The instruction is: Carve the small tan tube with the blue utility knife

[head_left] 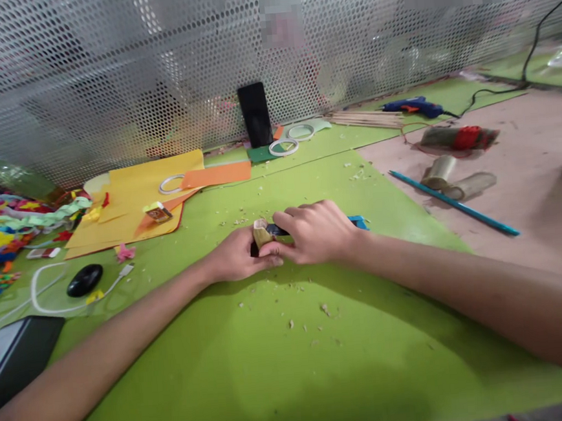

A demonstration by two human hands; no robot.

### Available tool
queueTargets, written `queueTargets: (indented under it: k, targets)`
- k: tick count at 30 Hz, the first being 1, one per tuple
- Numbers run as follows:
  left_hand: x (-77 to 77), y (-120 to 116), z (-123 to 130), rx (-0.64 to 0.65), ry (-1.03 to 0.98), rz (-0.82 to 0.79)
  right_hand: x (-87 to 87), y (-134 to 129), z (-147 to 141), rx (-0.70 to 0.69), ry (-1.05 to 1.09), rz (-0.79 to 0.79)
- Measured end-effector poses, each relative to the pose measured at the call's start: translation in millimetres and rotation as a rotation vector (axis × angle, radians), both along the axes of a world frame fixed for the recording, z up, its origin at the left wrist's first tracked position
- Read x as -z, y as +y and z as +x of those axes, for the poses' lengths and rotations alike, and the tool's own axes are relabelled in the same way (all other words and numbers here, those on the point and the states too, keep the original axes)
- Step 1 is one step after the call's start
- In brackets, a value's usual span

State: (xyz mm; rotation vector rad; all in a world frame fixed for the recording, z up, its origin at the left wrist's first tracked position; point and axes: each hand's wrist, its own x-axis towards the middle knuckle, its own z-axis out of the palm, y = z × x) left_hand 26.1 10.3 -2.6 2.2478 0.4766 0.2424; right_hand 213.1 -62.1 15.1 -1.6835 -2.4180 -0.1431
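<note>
My left hand (236, 254) is closed around a short hollow piece of bamboo (263, 234), its open end facing up and away. My right hand (314, 230) grips a utility knife (358, 222); its blue end sticks out behind the palm and a dark front part shows by the bamboo. The knife's edge is hidden by the fingers and the bamboo. Both hands meet low over the green tabletop (254, 368), and my right thumb reaches toward the left fingers. Pale shavings (324, 309) lie scattered in front of and behind the hands.
Right: a blue stick (455, 203), cut bamboo pieces (471, 186), a red-wrapped bundle (464, 136) and a corded glue gun (413, 106). Back: an upright phone (255, 115) against a perforated metal screen (192, 68). Left: yellow sheets (128, 190), a mouse (85, 280) and a dark box (24, 354).
</note>
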Motion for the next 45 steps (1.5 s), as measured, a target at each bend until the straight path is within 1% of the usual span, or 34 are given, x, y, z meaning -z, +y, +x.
queueTargets:
  k: [9,13,17,23,28,33,36,40,45]
  targets:
    - [1.5,1,-1,0.019,0.015,-0.041,2.3,0,1,0.022,0.012,-0.019]
    - [0.8,0,-1,0.027,-0.026,-0.071,-0.1,-1,-1,0.031,0.014,-0.01]
    - [2.7,0,-1,-0.004,-0.052,-0.102,-4.5,-2,-5,0.068,0.005,-0.034]
    - [3.8,2,-1,-0.019,-0.031,-0.056,-5.3,-3,-5,0.141,-0.009,-0.061]
    - [2.6,2,-1,-0.019,-0.039,-0.043,-4.9,-2,-4,0.135,-0.009,-0.062]
    - [2.8,3,-1,-0.027,-0.043,0.0,-8.6,-4,-6,0.07,-0.017,-0.066]
    - [2.7,2,-1,-0.035,-0.045,-0.022,-10.1,-5,-8,0.057,-0.02,-0.048]
    - [3.2,2,-1,-0.04,-0.057,-0.047,-8.9,-7,-9,0.057,-0.01,-0.049]
    - [2.3,2,-1,-0.019,-0.028,0.002,-6.3,-6,-8,0.107,-0.011,-0.045]
